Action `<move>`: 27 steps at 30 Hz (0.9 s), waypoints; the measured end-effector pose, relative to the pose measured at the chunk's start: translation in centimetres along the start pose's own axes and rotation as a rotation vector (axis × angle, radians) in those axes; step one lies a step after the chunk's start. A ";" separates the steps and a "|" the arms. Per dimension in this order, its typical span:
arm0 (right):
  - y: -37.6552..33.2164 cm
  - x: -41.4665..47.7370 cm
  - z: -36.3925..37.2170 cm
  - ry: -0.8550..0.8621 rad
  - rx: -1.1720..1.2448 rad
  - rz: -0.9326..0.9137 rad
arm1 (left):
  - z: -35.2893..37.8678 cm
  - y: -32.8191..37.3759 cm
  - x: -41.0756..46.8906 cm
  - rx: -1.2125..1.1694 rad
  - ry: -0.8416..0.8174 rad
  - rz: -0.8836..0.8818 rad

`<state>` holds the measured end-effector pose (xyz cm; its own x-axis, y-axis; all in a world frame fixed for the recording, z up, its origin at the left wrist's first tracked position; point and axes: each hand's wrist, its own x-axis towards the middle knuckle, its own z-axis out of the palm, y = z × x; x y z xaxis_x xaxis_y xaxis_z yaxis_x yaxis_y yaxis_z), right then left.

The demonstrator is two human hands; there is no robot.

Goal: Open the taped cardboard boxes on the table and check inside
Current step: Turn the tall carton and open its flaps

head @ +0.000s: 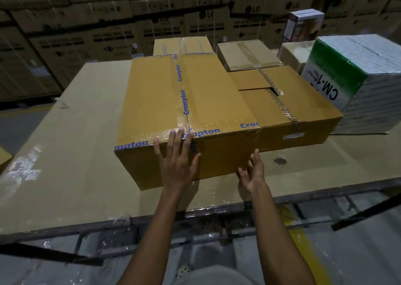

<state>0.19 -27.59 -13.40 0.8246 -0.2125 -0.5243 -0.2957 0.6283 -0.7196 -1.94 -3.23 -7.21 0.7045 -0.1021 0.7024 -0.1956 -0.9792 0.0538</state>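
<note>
Pressing taped box front edge, left hand; right hand maybe touching.

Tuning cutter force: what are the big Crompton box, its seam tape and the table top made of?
Crompton box: matte tan cardboard, probably corrugated; folded flaps and creased edges. Seam tape: glossy clear plastic film, blue print; it glints near the front edge. Table top: flat brown cardboard sheet, shiny clear wrap at its rim; what it covers is hidden.

Left hand flat, splayed; right hand loosely open beside it
</note>
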 end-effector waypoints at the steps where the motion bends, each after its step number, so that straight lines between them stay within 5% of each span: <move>1: 0.2 0.1 0.1 -0.002 -0.054 -0.002 | -0.3 -0.3 -0.1 -0.074 0.054 -0.068; 5: 1.2 -0.1 0.4 -0.006 -0.178 -0.030 | -1.0 -3.7 -3.0 -0.347 0.334 -0.850; 8: 1.8 -0.8 0.9 0.013 -0.206 -0.077 | -0.4 -7.0 -6.2 -0.637 0.205 -1.196; 11: 2.6 -1.2 1.2 0.017 -0.295 -0.098 | 0.9 -7.6 -8.7 -0.851 -0.072 -1.188; 14: 4.3 1.8 -0.3 0.047 -0.365 -0.110 | 2.7 -7.5 -10.5 -0.910 -0.161 -1.235; 27: -2.4 -4.1 5.6 -0.035 -0.268 -0.404 | 0.7 -4.5 -7.6 -1.052 0.118 -1.244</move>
<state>0.18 -24.03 -7.00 0.9133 -0.3718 -0.1665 -0.0584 0.2851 -0.9567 -5.96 1.80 -13.29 0.7312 0.6753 -0.0968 0.0332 0.1066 0.9938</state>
